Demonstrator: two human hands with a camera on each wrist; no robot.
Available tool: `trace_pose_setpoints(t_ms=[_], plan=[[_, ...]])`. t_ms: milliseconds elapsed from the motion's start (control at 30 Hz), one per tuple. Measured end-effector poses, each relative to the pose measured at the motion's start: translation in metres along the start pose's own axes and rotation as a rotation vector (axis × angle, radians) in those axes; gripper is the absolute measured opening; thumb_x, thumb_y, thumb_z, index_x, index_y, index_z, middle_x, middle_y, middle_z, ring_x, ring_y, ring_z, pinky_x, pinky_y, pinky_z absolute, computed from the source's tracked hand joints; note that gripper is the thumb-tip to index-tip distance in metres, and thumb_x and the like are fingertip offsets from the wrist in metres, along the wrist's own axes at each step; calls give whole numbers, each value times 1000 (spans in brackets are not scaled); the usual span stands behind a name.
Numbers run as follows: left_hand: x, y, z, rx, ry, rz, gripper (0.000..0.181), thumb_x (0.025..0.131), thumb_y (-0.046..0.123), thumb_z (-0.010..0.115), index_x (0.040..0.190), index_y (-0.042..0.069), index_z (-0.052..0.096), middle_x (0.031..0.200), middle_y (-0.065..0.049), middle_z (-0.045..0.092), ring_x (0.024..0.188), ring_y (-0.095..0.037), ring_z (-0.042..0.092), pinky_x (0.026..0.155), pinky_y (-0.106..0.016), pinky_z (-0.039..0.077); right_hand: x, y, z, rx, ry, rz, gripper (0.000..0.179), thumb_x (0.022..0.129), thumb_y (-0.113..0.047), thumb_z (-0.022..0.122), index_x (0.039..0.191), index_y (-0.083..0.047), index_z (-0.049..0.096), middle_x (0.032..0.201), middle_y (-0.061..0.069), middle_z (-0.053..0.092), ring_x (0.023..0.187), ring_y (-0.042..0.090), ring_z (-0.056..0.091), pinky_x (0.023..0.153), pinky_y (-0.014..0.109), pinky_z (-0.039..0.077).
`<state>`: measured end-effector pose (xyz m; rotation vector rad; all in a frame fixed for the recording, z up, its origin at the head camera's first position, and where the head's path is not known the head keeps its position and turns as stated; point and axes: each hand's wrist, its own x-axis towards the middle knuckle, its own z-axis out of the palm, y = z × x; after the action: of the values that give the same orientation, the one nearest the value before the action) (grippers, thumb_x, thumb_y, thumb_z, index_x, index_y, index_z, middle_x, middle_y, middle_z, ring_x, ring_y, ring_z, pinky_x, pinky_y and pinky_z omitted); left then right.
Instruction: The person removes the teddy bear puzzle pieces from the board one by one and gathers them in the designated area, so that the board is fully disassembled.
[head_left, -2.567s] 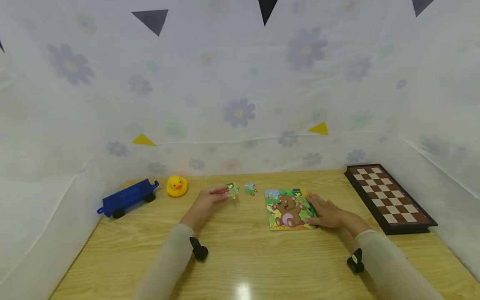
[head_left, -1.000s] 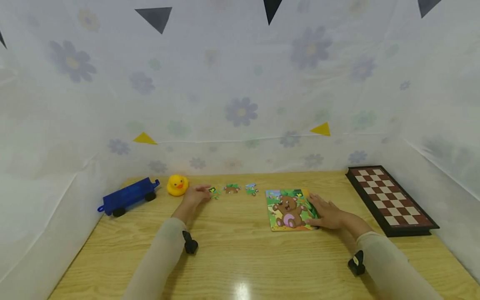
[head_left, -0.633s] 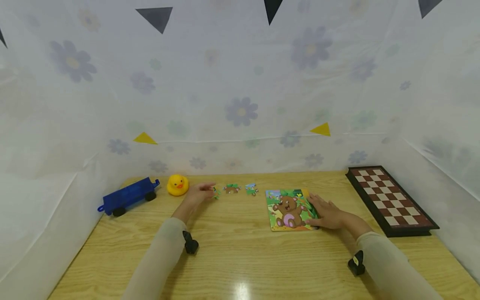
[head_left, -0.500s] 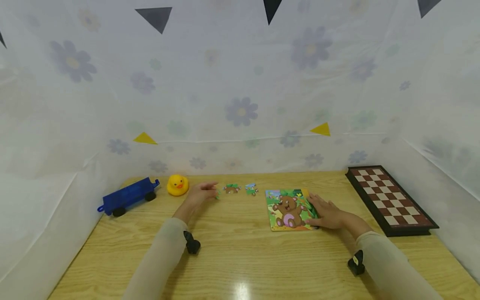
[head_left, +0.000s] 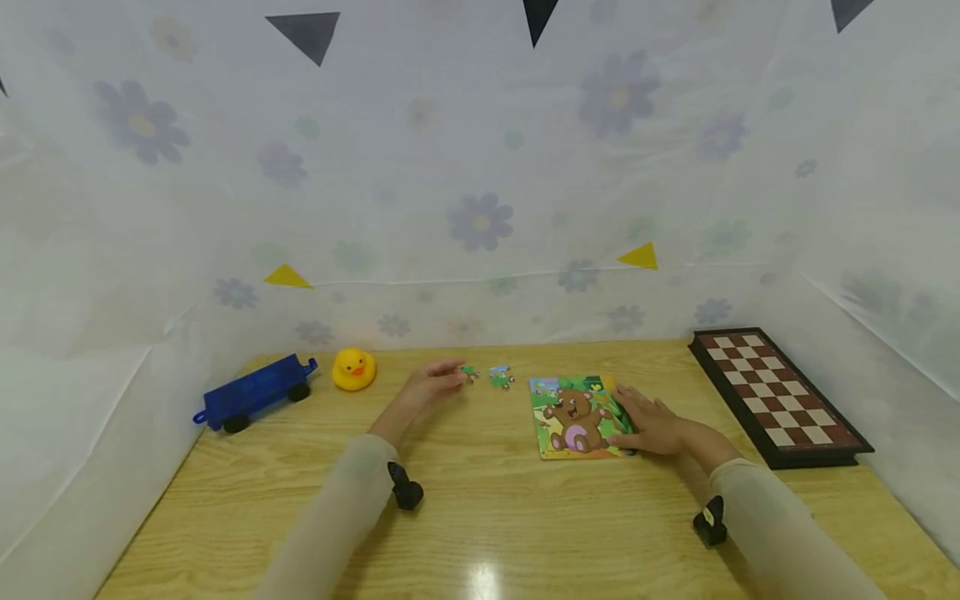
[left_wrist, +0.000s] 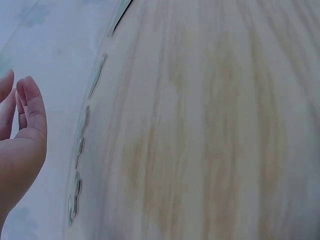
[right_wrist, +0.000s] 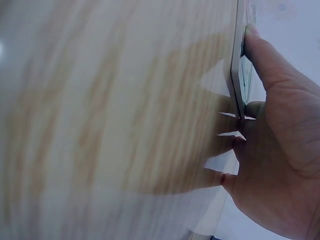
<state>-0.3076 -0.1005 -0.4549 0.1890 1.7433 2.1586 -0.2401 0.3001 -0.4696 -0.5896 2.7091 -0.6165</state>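
My left hand (head_left: 429,388) is over the table, its fingers gently bent beside a small jigsaw piece (head_left: 470,373) that it partly covers in the head view. In the left wrist view nothing shows between thumb and fingers. Several loose pieces lie flat in a row there, such as this jigsaw piece (left_wrist: 75,199). A second loose jigsaw piece (head_left: 502,377) lies farther right. On the bear jigsaw puzzle (head_left: 576,421) my right hand (head_left: 658,423) rests at the right edge, thumb and fingers extended and spread. The right wrist view has its thumb touching the puzzle and other fingertips on the tabletop.
A yellow rubber duck (head_left: 354,369) and a blue toy wagon (head_left: 257,392) stand at the back left. A black-framed checkered game board (head_left: 776,396) lies at the right. White flowered sheeting (head_left: 420,208) encloses the back and sides of the wooden table (head_left: 480,517).
My left hand went left from the middle loose piece toward the duck, then came back right over the leftmost piece, now hidden in the head view. My right hand stays on the puzzle.
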Motion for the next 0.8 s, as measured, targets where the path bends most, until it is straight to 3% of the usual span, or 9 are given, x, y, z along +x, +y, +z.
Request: trace_pose_setpoints(t_ms=[233,333,467,600,800], plan=[[4,-7,27,13,-81,-25,46,95,-2,53,139,-8,41,111,-11,58,108,-28,58,102,-41,43,-2,-6,-5,4,-18,15,92,91,-50,56,148,7,11,153,29,-1,139,48,0,105,70,-2],[5,-13,40,-1,-107,-33,44,95,0,52,138,-6,43,125,-23,51,117,-35,52,103,-42,42,-2,-6,-4,14,-10,-3,91,92,-47,58,147,9,12,152,31,0,138,49,1,103,72,-2],[8,-20,55,-39,-144,-46,44,96,-1,51,138,-9,40,138,-28,40,119,-33,51,101,-37,44,-2,-3,-2,29,11,-45,90,92,-45,59,146,11,13,150,35,1,136,52,2,100,74,-2],[10,-25,68,-29,-170,-43,44,96,-2,51,137,-10,41,139,-26,41,114,-26,56,98,-34,47,-1,-1,-1,28,11,-46,90,92,-46,58,146,9,12,151,34,1,136,52,1,100,74,-2],[13,-32,84,2,-176,-35,39,95,0,54,132,-12,47,128,-22,54,107,-21,60,97,-37,48,1,-2,-2,16,-13,7,92,91,-50,56,148,6,11,153,29,-1,139,48,0,104,71,-2]])
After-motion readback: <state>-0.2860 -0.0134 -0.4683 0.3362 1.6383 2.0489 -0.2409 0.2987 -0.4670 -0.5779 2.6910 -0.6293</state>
